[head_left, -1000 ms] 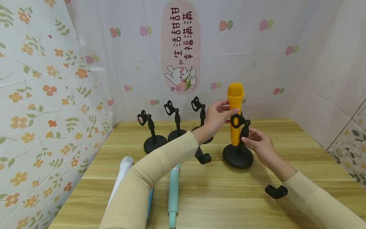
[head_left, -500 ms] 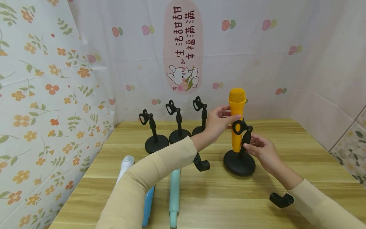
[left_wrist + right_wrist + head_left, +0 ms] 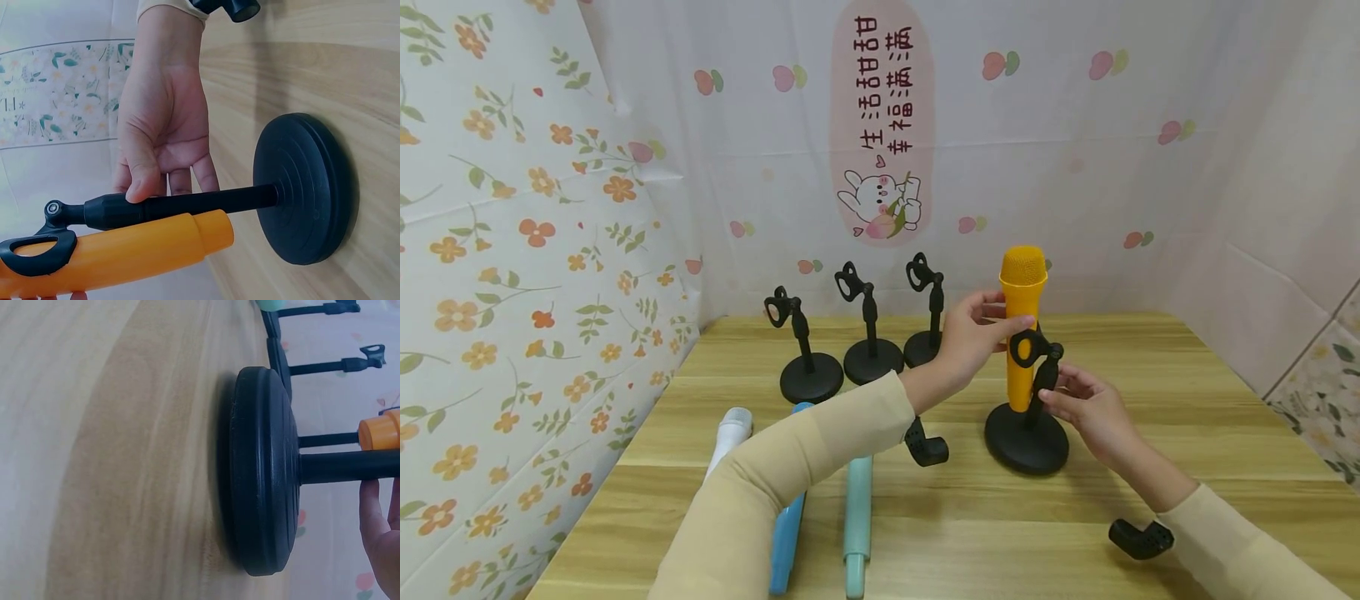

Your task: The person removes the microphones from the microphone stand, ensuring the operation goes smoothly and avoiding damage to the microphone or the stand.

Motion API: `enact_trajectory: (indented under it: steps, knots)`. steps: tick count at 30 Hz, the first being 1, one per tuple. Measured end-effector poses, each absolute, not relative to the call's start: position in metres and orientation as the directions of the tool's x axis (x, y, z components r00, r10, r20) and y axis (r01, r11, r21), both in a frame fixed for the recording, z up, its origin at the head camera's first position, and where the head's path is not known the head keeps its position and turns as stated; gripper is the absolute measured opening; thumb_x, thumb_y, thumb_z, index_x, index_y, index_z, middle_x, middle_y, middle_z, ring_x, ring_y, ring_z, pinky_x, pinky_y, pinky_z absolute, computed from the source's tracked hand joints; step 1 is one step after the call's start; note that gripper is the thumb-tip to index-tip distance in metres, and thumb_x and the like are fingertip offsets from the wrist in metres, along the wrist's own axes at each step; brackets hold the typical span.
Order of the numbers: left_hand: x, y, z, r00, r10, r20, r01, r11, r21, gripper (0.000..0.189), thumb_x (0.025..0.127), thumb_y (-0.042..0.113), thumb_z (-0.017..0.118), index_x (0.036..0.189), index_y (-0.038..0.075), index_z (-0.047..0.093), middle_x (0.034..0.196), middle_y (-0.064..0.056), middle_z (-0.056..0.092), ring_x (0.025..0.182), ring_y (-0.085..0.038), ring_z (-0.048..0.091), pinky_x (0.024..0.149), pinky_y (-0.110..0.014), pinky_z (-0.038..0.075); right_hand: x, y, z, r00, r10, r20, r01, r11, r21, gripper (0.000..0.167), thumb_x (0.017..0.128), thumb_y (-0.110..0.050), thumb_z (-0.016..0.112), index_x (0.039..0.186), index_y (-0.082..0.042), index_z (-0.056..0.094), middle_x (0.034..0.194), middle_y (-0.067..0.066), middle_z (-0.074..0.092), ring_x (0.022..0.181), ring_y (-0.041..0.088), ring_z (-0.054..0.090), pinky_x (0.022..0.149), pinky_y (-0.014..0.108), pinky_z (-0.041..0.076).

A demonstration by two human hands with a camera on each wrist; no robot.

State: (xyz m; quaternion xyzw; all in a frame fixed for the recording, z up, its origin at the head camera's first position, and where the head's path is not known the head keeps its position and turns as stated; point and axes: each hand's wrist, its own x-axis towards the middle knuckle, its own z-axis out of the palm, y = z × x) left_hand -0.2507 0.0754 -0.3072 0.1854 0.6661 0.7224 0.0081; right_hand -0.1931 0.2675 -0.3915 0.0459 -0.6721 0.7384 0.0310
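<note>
A yellow microphone (image 3: 1021, 312) stands nearly upright against the clip (image 3: 1028, 347) of a black microphone stand (image 3: 1026, 439). Part of the clip crosses the microphone's front; how deep the microphone sits in it I cannot tell. My left hand (image 3: 970, 337) pinches the microphone's upper body between thumb and fingers. With thumb and fingers, my right hand (image 3: 1090, 412) holds the stand's pole. In the left wrist view the right hand (image 3: 165, 137) grips the pole (image 3: 231, 203) beside the yellow handle (image 3: 144, 250). The right wrist view shows the round base (image 3: 262, 472) on the table.
Behind on the wooden table (image 3: 970, 550) stand three more black stands, the left one (image 3: 808, 379) among them. A white microphone (image 3: 730, 429), a blue microphone (image 3: 787, 542) and a teal microphone (image 3: 857, 508) lie at front left, partly behind the left sleeve (image 3: 805, 450).
The black stand and the yellow microphone have shifted together towards me, with both hands keeping their holds. More of the blue microphone shows past the left sleeve.
</note>
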Motion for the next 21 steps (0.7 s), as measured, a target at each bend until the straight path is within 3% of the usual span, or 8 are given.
enact_trajectory:
  steps: [21]
  knots:
    - [-0.2414,0.0744,-0.3154,-0.923,0.248,0.295,0.269,-0.134,0.954,0.032,0.082,0.021,0.079,0.11,0.015,0.066,0.094,0.005,0.064,0.083,-0.011,0.063,0.07,-0.028,0.057,-0.1883,0.2694,-0.3964,-0.993,-0.025,0.111,-0.109,-0.098,-0.989,0.029,0.09,-0.001,0.068,0.106,-0.026,0.068,0.095,-0.002,0.058,0.088,0.008,0.063,0.08,0.023,0.054]
